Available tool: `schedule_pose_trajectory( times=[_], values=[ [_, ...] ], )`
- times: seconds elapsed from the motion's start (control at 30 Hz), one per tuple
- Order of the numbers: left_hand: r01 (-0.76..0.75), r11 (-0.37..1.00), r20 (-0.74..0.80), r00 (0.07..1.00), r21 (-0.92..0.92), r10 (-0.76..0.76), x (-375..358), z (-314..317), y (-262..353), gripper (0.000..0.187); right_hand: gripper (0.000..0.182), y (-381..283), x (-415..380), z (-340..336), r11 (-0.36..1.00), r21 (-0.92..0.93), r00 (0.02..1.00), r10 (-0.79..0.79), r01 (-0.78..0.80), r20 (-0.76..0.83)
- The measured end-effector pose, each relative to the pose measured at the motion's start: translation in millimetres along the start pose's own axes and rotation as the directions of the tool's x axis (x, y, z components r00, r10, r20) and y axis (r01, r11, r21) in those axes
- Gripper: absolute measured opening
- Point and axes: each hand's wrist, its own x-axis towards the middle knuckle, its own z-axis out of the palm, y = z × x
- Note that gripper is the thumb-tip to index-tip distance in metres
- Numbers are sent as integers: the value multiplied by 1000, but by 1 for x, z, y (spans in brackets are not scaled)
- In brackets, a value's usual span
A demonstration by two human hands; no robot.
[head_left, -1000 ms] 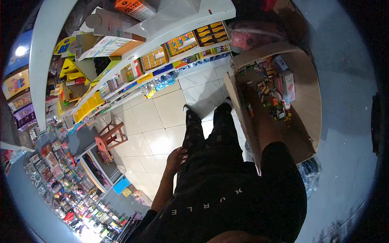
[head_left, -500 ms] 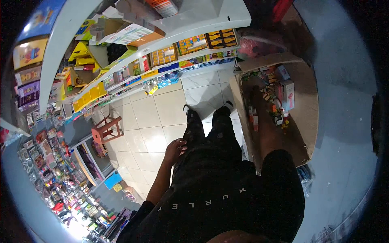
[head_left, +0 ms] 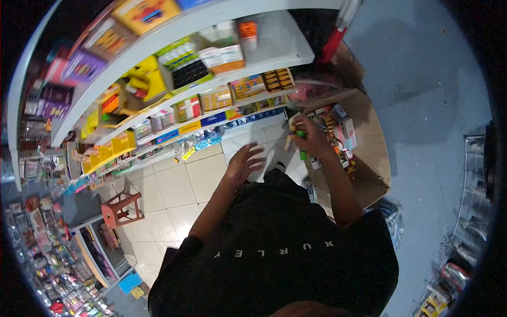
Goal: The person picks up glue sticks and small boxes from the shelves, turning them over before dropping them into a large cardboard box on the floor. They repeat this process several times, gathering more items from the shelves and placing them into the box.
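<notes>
My right hand point(head_left: 312, 138) is over the near left edge of a cardboard box point(head_left: 374, 153), its fingers wrapped round small items point(head_left: 302, 153), some of them green; their exact kind is too small to tell. Inside the box lie many small packets and a white and pink carton point(head_left: 349, 134). My left hand point(head_left: 246, 162) hangs in the air above the tiled floor, fingers spread, with nothing in it. It is left of the box and below the shelves.
White shelves point(head_left: 274, 50) with boxed goods curve across the top and left. A reddish stool point(head_left: 122, 207) stands on the tiles at left. Packaged goods point(head_left: 39, 238) hang at the far left. A wire rack point(head_left: 471, 185) is at right. A pink bag point(head_left: 309, 91) sits behind the box.
My right hand has risen from deep in the box to its left edge with small items. My left hand has lifted away from my leg, and the view has shifted.
</notes>
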Motion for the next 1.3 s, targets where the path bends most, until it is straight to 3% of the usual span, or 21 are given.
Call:
schedule_pose_trajectory(
  times=[0.1,0.13,0.17,0.27,0.37,0.47,0.57,0.6,0.7,0.87,0.93,1.03,1.1,1.17,1.2,1.3],
  values=[
    [-126,990,133,982,-69,134,-9,27,34,60,42,-53,14,63,996,27,970,-85,81,226],
    [-159,978,95,980,-135,172,-9,26,38,54,45,-67,18,84,994,48,950,-112,102,291],
    [-77,977,183,976,-200,115,-17,18,44,49,46,-80,22,104,995,-30,955,-88,100,283],
    [-128,961,94,983,-246,155,-42,-9,58,48,52,-124,27,156,964,-260,975,-3,62,221],
    [-132,930,85,982,-343,171,-64,-51,60,50,50,-137,34,209,937,-337,980,-29,95,195],
    [-145,892,82,977,-429,198,-83,-85,65,50,43,-137,46,253,928,-295,965,-175,228,194],
    [-154,840,89,968,-520,233,-101,-117,70,48,35,-149,54,296,919,-327,966,-159,220,204],
    [-152,818,87,967,-554,239,-108,-126,72,48,32,-167,52,311,897,-434,987,-17,86,161],
    [-126,789,78,973,-602,215,-125,-153,76,51,33,-177,54,348,843,-531,990,-7,81,141],
    [-114,761,31,984,-638,174,-143,-173,87,52,37,-183,61,369,819,-529,975,-173,220,136],
    [-106,774,84,976,-624,201,-143,-177,90,49,39,-181,71,367,815,-517,964,-204,263,170],
    [-99,717,66,978,-690,198,-133,-178,95,33,37,-191,89,351,907,-334,966,-249,255,64],
    [-96,745,78,978,-660,195,-122,-195,87,25,32,-194,100,343,992,96,996,-84,85,-15],
    [-118,757,-14,990,-642,142,-129,-186,95,19,32,-207,106,325,894,430,992,129,-122,14],
    [-93,756,-27,995,-648,99,-131,-187,99,19,41,-211,107,320,843,513,985,172,-161,26],
    [-45,814,-74,997,-579,3,-135,-181,113,25,44,-201,115,319,744,638,965,262,-195,-11]
  ],
)
